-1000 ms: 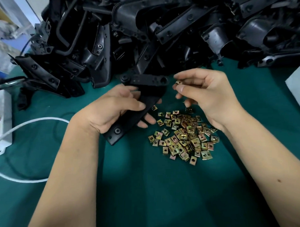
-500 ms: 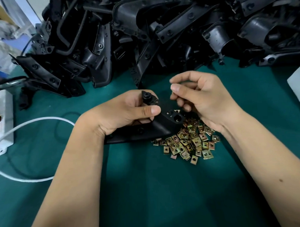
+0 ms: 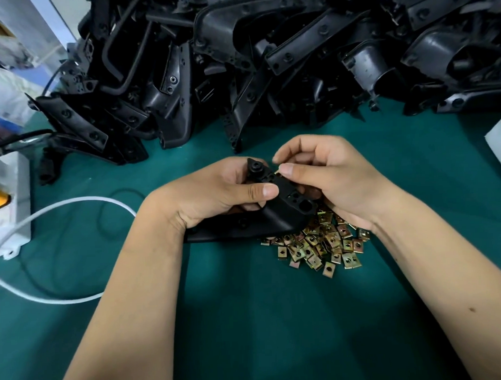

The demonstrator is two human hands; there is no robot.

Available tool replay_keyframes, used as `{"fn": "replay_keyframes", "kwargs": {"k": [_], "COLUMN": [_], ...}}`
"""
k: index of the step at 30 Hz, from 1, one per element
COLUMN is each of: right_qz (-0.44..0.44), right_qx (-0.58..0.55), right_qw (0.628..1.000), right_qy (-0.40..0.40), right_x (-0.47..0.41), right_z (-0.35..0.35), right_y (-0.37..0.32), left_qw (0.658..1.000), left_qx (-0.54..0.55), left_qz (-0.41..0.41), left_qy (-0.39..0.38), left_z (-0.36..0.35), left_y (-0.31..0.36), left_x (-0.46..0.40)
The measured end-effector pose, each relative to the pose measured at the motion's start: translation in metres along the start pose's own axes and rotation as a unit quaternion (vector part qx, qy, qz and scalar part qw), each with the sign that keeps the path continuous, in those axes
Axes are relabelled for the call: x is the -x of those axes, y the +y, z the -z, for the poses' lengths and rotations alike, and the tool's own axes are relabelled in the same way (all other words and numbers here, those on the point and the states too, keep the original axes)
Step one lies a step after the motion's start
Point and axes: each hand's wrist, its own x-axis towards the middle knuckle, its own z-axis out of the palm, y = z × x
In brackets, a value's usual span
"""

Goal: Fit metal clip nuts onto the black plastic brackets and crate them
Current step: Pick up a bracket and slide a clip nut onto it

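My left hand (image 3: 215, 194) grips the black bracket (image 3: 275, 214) steady mid-tabletop (image 3: 276, 317) while my right hand (image 3: 337, 181) pinches a clip nut (image 3: 277, 171) onto its edge.

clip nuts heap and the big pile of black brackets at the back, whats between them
In the head view, both hands: the left hand grips a black bracket, and the right hand works at its edge. Beyond them, bare green mat.

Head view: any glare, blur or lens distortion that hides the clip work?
Head view: sharp at the hands; soft even light, mild sheen on the black bracket pile; wide-angle bending toward the edges; left hand shadows the green mat; clip at right hand's fingertips barely visible.
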Motion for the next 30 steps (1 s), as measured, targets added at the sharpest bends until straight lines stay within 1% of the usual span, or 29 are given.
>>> {"fn": "replay_keyframes", "kwargs": {"k": [8, 15, 22, 30], "right_qz": [-0.009, -0.014, -0.002, -0.007], "right_qx": [-0.033, -0.047, -0.019, 0.013], "right_qw": [0.999, 0.999, 0.999, 0.996], "right_qy": [0.032, 0.002, -0.045, -0.090], "right_x": [0.000, 0.002, 0.001, 0.002], "right_z": [-0.004, -0.002, 0.006, 0.007], "right_y": [-0.001, -0.004, -0.011, -0.012], "left_qw": [1.000, 1.000, 0.997, 0.995], "left_qx": [0.000, -0.008, -0.062, -0.081], "left_qz": [0.005, -0.009, -0.027, -0.042], "left_qy": [0.001, -0.011, -0.034, -0.037], "left_z": [0.000, -0.003, -0.008, -0.014], "left_y": [0.001, 0.005, 0.012, 0.015], "left_x": [0.000, 0.002, 0.002, 0.001]}}
